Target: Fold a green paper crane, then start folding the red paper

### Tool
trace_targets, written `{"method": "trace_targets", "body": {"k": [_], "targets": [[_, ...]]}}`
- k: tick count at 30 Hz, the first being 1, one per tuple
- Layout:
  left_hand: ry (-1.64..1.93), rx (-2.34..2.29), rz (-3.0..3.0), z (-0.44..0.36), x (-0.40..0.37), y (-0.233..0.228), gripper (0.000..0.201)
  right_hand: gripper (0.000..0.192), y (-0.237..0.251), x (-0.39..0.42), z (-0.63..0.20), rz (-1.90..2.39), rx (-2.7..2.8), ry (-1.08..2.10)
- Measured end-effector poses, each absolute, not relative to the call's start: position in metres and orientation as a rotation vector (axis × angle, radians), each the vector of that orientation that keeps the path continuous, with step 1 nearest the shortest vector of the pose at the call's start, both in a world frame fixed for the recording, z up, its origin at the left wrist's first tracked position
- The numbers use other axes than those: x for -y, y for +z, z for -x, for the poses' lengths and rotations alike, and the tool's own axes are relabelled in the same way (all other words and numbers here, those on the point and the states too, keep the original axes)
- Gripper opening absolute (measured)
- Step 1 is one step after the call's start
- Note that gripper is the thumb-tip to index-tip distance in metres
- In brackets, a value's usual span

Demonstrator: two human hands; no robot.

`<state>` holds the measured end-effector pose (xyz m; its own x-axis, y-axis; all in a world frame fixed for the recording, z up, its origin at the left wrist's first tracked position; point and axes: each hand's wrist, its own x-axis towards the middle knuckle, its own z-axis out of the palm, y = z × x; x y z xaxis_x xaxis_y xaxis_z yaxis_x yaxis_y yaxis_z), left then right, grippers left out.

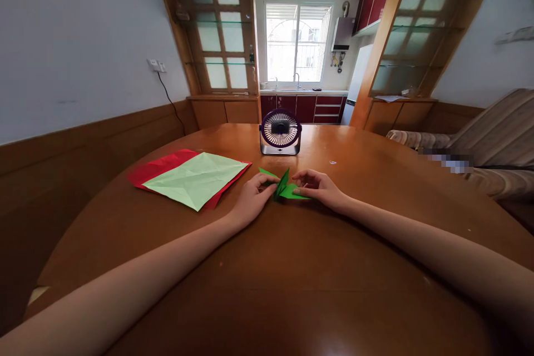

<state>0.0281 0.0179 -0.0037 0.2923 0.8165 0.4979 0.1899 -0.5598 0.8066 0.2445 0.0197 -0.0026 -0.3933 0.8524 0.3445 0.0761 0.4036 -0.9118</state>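
Note:
Between my two hands is a folded piece of green origami paper (287,191), with pointed flaps standing up and out to the sides. My left hand (255,196) pinches its left side near the middle fold. On the right, the thumb of my right hand (319,189) presses on the flat right flap, its fingers curled above the flap. How the folds run under my fingertips is partly hidden. To the left lie creased sheets, a pale green one (198,178) over a red one (161,167).
A small dark purple desk fan (280,130) stands on the brown wooden table (267,278) beyond my hands. A small pale scrap (332,163) lies right of it. A striped sofa (496,139) is at the right, and a black cord (169,97) hangs from the left wall.

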Motion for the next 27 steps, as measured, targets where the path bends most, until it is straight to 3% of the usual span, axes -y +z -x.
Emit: {"method": "trace_targets", "body": {"k": [8, 16, 27], "targets": [[1.220, -0.836, -1.948, -0.029, -0.013, 0.000, 0.020, 0.043, -0.004, -0.019, -0.246, 0.728, 1.861, 0.847], [1.213, -0.738, -2.011, -0.029, -0.014, -0.001, 0.020, 0.024, -0.002, -0.012, -0.238, 0.686, 1.842, 0.924], [1.222, -0.758, -2.105, -0.029, -0.009, 0.003, 0.023, 0.021, 0.000, -0.009, -0.235, 0.749, 1.853, 0.829]]}}
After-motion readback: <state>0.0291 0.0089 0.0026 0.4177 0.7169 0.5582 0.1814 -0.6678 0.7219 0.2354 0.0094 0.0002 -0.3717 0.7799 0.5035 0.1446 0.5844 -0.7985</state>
